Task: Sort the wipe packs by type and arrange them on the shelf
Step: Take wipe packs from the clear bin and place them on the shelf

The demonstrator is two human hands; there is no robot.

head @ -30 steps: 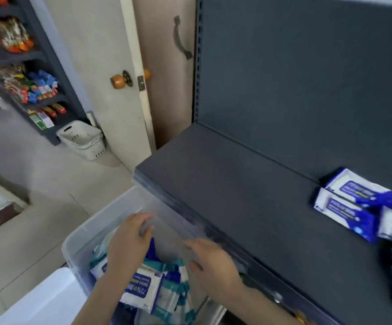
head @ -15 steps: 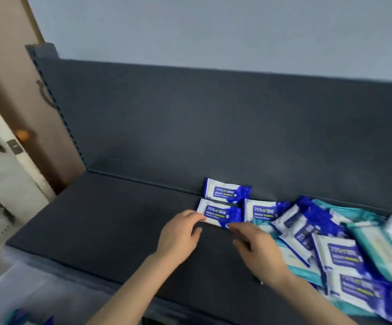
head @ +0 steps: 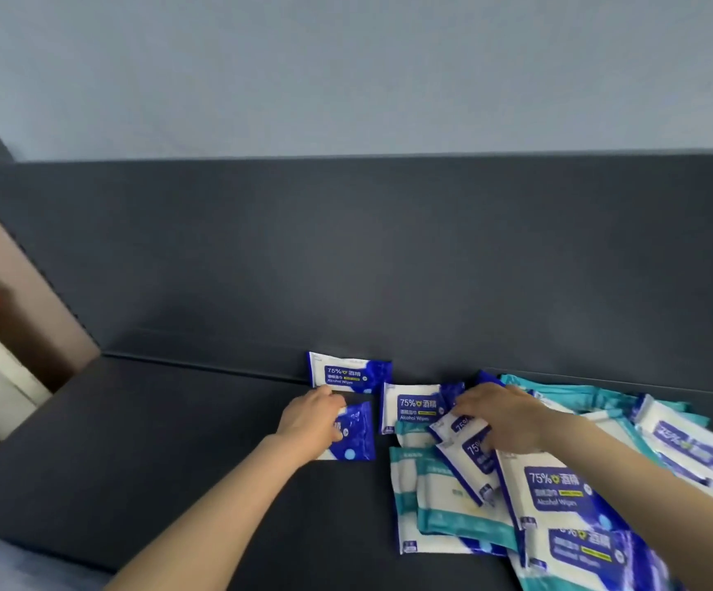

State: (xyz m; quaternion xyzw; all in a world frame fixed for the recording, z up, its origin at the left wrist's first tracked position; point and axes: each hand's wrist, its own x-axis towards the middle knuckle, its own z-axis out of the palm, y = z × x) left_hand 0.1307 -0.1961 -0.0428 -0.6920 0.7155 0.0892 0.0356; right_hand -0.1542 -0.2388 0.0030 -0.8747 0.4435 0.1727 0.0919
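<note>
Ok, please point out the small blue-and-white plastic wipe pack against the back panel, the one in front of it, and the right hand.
Back wipe pack point(head: 348, 374), head view, printed label.
Front wipe pack point(head: 359, 437), head view, blue right half.
Right hand point(head: 504, 413), head view, back of hand.

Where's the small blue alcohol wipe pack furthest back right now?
Head view: the rear pack lies flat on the shelf by the back panel, just behind the left hand and the blue pack it holds, left of the mixed pile.
</note>
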